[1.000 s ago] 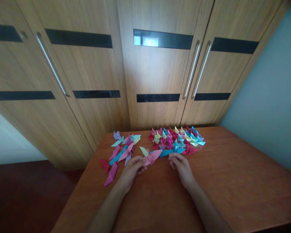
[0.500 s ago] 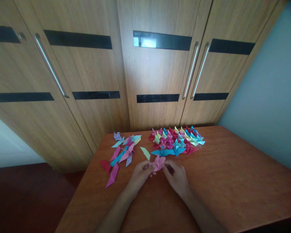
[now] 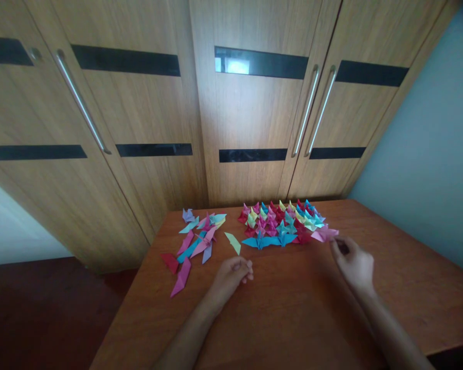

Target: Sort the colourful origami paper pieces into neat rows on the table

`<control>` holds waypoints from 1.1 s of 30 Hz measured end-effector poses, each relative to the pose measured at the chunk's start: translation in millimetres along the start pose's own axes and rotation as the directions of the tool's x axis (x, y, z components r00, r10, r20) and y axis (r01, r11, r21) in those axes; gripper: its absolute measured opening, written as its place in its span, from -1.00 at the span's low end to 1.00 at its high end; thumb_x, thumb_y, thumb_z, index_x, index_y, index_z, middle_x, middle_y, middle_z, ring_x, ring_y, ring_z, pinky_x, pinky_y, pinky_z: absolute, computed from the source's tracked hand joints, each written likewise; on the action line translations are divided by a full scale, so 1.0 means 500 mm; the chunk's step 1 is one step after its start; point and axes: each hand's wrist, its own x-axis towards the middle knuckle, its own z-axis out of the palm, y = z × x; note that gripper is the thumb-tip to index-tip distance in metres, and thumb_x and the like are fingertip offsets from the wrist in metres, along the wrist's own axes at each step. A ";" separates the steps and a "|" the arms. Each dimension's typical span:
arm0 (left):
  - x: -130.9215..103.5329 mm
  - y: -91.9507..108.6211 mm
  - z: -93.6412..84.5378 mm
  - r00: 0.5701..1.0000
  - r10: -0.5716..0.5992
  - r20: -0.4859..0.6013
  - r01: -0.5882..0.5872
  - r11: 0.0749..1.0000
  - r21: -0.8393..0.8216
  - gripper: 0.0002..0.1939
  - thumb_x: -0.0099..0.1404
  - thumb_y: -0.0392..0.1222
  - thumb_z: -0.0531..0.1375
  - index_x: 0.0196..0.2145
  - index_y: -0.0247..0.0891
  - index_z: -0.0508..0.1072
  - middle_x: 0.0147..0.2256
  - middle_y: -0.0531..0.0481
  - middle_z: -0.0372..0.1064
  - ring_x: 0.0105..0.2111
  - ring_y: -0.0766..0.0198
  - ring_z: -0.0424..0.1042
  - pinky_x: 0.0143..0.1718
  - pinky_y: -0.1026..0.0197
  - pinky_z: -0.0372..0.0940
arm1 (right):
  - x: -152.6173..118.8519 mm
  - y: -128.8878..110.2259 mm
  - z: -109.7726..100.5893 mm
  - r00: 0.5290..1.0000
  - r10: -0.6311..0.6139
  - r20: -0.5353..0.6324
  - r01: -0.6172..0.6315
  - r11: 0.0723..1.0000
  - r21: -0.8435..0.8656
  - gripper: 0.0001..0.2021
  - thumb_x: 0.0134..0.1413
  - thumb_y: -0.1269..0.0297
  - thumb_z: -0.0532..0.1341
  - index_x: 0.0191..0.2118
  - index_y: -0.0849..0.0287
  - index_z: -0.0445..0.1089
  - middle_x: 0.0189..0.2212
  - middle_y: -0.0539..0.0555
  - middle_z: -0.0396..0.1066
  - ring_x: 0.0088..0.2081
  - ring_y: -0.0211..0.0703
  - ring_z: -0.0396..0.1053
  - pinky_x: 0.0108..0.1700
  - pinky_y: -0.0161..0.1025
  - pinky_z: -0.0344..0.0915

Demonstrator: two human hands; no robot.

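My right hand (image 3: 353,262) pinches the end of a pink paper crane (image 3: 324,234) at the right front corner of the rows of folded cranes (image 3: 270,223). Two blue cranes (image 3: 260,241) form part of the front row. My left hand (image 3: 233,277) is over the middle of the table with its fingers curled together and nothing visible in them. Just beyond it lies a pale green folded paper (image 3: 233,243). On the left is a loose group of folded pieces, with a pink crane (image 3: 203,241) and a magenta piece (image 3: 181,277).
The wooden table (image 3: 401,267) reaches back to a wardrobe (image 3: 250,113) with long metal handles. A pale wall (image 3: 428,169) borders the table at the right. A red folded piece (image 3: 170,262) lies near the table's left edge.
My right hand has moved right and away from my left hand, carrying the pink crane to the rows' right end. My left hand has let go of the crane and stayed near its place.
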 end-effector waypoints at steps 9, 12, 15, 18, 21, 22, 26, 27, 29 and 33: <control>-0.001 0.003 -0.003 0.999 -0.032 -0.004 0.032 0.999 0.009 -0.70 0.16 0.02 0.16 -0.50 -0.30 0.39 -0.54 0.01 0.38 -0.57 0.39 0.24 -0.55 0.35 0.05 | 0.013 0.080 0.019 0.947 0.141 0.290 -0.037 0.941 -0.337 -0.64 0.15 -0.01 0.00 -0.20 0.05 0.45 -0.31 0.11 0.51 -0.45 -0.11 0.41 -0.54 -0.32 0.04; 0.001 -0.002 -0.005 0.999 -0.042 -0.003 0.042 0.999 0.017 -0.69 0.15 0.04 0.16 -0.49 -0.30 0.38 -0.53 0.01 0.39 -0.56 0.38 0.24 -0.55 0.35 0.04 | 0.017 0.088 0.031 0.923 0.199 0.329 -0.078 0.934 -0.348 -0.62 0.15 -0.01 -0.01 -0.18 0.05 0.45 -0.30 0.14 0.50 -0.40 -0.07 0.43 -0.51 -0.30 0.10; -0.001 -0.002 -0.007 0.999 -0.042 0.001 0.042 0.999 0.023 -0.69 0.16 0.05 0.16 -0.47 -0.29 0.39 -0.51 0.01 0.40 -0.54 0.37 0.25 -0.54 0.35 0.05 | 0.023 0.089 0.037 0.904 0.243 0.353 -0.106 0.925 -0.366 -0.59 0.15 -0.03 -0.04 -0.14 0.05 0.45 -0.30 0.16 0.49 -0.38 -0.03 0.43 -0.50 -0.29 0.13; -0.003 0.001 -0.006 1.000 -0.029 0.002 0.029 0.999 0.023 -0.69 0.16 0.04 0.16 -0.46 -0.29 0.40 -0.50 0.00 0.40 -0.53 0.36 0.27 -0.53 0.34 0.07 | 0.028 0.084 0.036 0.889 0.252 0.382 -0.097 0.920 -0.380 -0.60 0.15 -0.02 -0.03 -0.17 0.06 0.45 -0.29 0.17 0.49 -0.37 -0.02 0.43 -0.48 -0.27 0.16; -0.003 0.002 -0.006 0.999 -0.038 0.002 0.038 0.999 0.021 -0.70 0.15 0.03 0.17 -0.47 -0.30 0.40 -0.51 0.00 0.40 -0.54 0.36 0.26 -0.53 0.34 0.06 | 0.032 0.074 0.032 0.884 0.230 0.408 -0.065 0.923 -0.380 -0.62 0.15 -0.01 -0.03 -0.22 0.06 0.46 -0.28 0.17 0.48 -0.36 -0.04 0.43 -0.44 -0.27 0.20; -0.002 0.001 -0.006 0.999 -0.038 0.004 0.038 0.999 0.020 -0.70 0.15 0.03 0.17 -0.46 -0.30 0.40 -0.51 0.00 0.40 -0.54 0.37 0.26 -0.53 0.35 0.06 | 0.033 0.070 0.031 0.882 0.225 0.414 -0.055 0.921 -0.385 -0.62 0.15 0.00 -0.03 -0.22 0.06 0.45 -0.27 0.17 0.48 -0.35 -0.04 0.43 -0.43 -0.26 0.21; 0.000 -0.005 -0.008 1.000 -0.018 0.012 0.017 1.000 0.025 -0.69 0.17 0.04 0.15 -0.46 -0.30 0.39 -0.51 0.00 0.39 -0.55 0.38 0.25 -0.53 0.35 0.06 | 0.033 0.058 0.028 0.881 0.213 0.421 -0.018 0.906 -0.422 -0.60 0.18 0.01 -0.06 -0.18 0.07 0.43 -0.23 0.18 0.47 -0.33 0.01 0.43 -0.39 -0.20 0.24; 0.001 -0.007 -0.008 1.000 -0.015 0.015 0.015 0.999 0.028 -0.68 0.18 0.05 0.15 -0.46 -0.30 0.39 -0.51 0.00 0.39 -0.55 0.38 0.25 -0.53 0.35 0.06 | 0.033 0.056 0.027 0.882 0.210 0.422 -0.010 0.903 -0.429 -0.61 0.18 0.01 -0.07 -0.17 0.08 0.42 -0.23 0.18 0.47 -0.33 0.02 0.43 -0.38 -0.19 0.25; 0.001 -0.008 -0.009 1.000 -0.010 0.022 0.009 1.000 0.029 -0.67 0.20 0.06 0.14 -0.45 -0.31 0.39 -0.50 0.00 0.40 -0.54 0.38 0.26 -0.53 0.35 0.06 | 0.035 0.054 0.028 0.884 0.213 0.417 -0.010 0.899 -0.437 -0.61 0.18 0.02 -0.06 -0.16 0.07 0.42 -0.23 0.17 0.47 -0.32 0.03 0.44 -0.38 -0.20 0.25; 0.000 -0.007 -0.009 1.000 -0.015 0.025 0.014 1.000 0.027 -0.67 0.19 0.06 0.14 -0.44 -0.31 0.39 -0.49 -0.02 0.40 -0.53 0.36 0.27 -0.52 0.34 0.07 | 0.040 0.058 0.032 0.877 0.248 0.412 -0.056 0.903 -0.426 -0.61 0.17 0.01 -0.04 -0.15 0.07 0.44 -0.24 0.18 0.48 -0.32 -0.01 0.44 -0.39 -0.24 0.25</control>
